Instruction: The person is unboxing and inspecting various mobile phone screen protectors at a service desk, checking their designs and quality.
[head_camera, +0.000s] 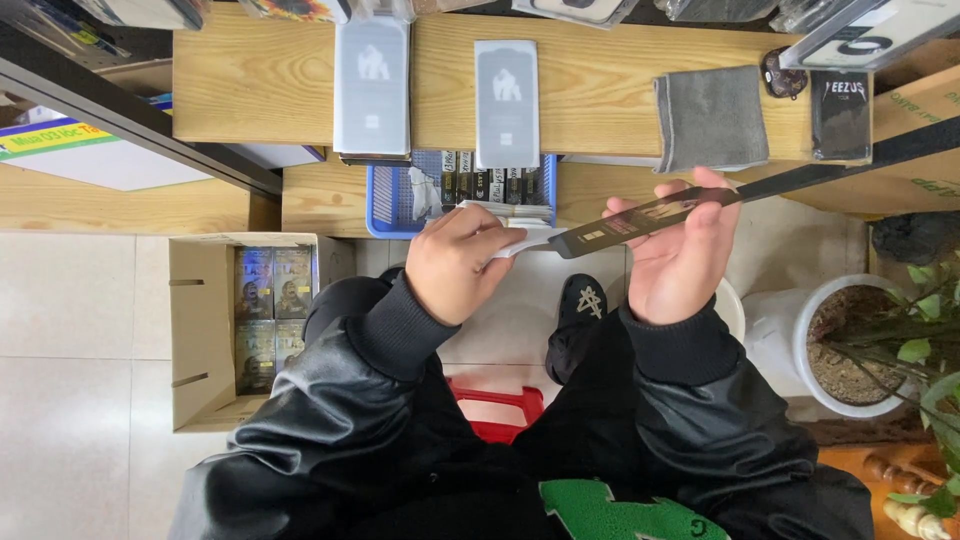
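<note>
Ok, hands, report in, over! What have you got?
Right hand holds a flat dark sleeve at its edges. Left hand pinches a white strip at the sleeve's end. Blue basket just beyond, nothing between.

basket (385, 205) under shelf (250, 90) | cloth (712, 118) on shelf, right | box (200, 330) on floor, left

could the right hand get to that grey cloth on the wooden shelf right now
Probably yes, but not freely. The grey cloth lies uncovered just above the right hand with nothing between them, yet that hand holds a dark flat pack, so it would have to let go or pass it to the left hand.
</note>
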